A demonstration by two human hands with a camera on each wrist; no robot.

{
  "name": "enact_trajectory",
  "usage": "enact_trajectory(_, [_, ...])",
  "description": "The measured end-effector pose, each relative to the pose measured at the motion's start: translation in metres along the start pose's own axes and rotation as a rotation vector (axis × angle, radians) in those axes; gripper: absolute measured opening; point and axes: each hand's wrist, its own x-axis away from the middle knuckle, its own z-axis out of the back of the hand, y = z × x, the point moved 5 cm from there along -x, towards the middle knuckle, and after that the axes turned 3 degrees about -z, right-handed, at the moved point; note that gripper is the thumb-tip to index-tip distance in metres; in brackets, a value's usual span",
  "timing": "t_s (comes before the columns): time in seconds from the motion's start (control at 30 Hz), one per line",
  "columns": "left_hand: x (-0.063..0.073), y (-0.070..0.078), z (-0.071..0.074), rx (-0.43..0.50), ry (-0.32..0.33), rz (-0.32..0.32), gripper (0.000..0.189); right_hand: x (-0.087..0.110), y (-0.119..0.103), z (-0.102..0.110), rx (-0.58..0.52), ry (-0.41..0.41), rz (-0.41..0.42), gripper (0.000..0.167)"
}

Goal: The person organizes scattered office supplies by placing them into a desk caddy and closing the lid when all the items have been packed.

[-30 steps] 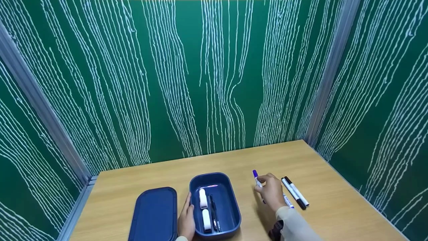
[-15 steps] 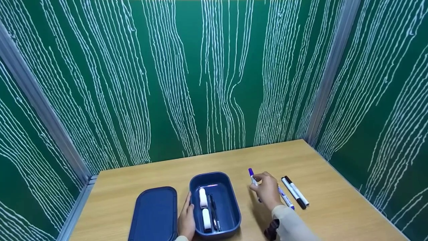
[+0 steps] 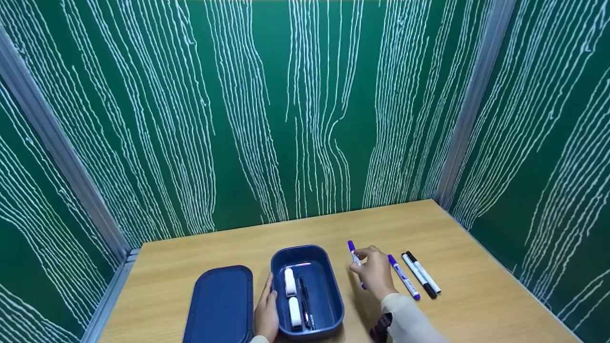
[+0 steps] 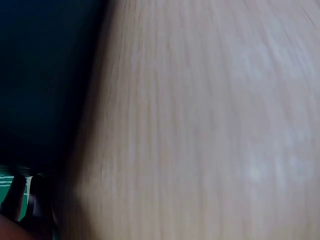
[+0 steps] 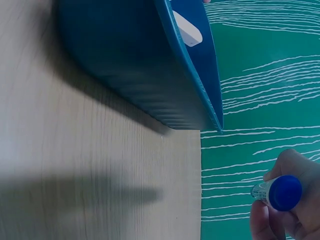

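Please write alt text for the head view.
The right hand pinches a purple-capped marker beside an open blue box that the left hand touches. A blue lid and three other markers lie on the table.

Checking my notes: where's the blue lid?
In the head view, the dark blue lid lies on the table at lower left, beside the left hand.

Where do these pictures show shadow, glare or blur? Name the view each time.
Head: bright glare inside the blue box, a shadow on the table by the right hand; left wrist: blurry table grain with pale glare at right, upper-left corner nearly black; right wrist: soft-edged shadows on the table, one along the box.
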Motion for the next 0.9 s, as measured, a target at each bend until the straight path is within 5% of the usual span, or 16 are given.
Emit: enact_trajectory(0.9, [0.002,0.001,0.001,0.0,-0.014,-0.014,0.049,0.009,-0.014,-0.019,-0.033,-0.013,0.024,0.027])
